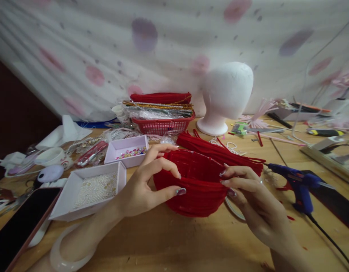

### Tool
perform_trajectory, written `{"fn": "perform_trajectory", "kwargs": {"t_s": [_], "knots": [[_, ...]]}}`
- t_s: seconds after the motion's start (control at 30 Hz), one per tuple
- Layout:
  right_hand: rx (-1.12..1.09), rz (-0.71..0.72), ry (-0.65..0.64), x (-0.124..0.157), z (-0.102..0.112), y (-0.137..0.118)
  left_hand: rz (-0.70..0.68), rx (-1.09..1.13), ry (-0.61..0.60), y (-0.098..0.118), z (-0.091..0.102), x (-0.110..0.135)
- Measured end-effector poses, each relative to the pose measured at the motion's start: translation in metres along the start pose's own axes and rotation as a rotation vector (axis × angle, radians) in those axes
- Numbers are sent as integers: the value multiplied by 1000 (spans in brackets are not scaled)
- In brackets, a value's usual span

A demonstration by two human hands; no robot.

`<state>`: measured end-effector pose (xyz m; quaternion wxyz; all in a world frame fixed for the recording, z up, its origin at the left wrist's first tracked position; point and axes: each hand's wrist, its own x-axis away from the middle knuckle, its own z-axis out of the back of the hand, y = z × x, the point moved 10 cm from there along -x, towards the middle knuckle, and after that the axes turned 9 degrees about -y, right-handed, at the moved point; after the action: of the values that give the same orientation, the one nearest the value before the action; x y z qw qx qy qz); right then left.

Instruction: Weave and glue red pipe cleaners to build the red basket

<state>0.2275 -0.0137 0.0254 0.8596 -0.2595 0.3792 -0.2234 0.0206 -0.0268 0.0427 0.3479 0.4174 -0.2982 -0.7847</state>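
Observation:
A red, fuzzy, bowl-shaped piece (195, 198), seemingly built from rows of chenille stems, sits in front of me with its hollow side up. My left hand (153, 179) holds its left side, thumb against the outer wall and the other fingers over the rim. On the right, my right hand (248, 192) pinches the rim between thumb and fingertips. Whether anything small is in that pinch is hidden. Just behind the piece lies a bundle of red chenille stems (242, 160).
A blue glue gun (300, 187) lies at right, its cord trailing forward. At left are a tray of pearl beads (96, 189), a lilac tray of gems (126, 150) and a phone (24, 226). Behind stand a red basket (164, 126) and a white foam head (227, 92).

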Motion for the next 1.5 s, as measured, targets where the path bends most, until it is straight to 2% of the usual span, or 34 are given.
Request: {"fn": "perform_trajectory", "kwargs": {"t_s": [0.3,0.67,1.5], "knots": [[44,26,28,1,2,-9,15,-83,-37,10,-6,-2],[55,16,20,1,0,-9,46,-124,-53,13,-10,1],[91,37,5,-1,-7,-21,-34,-360,-92,32,-13,2]]}}
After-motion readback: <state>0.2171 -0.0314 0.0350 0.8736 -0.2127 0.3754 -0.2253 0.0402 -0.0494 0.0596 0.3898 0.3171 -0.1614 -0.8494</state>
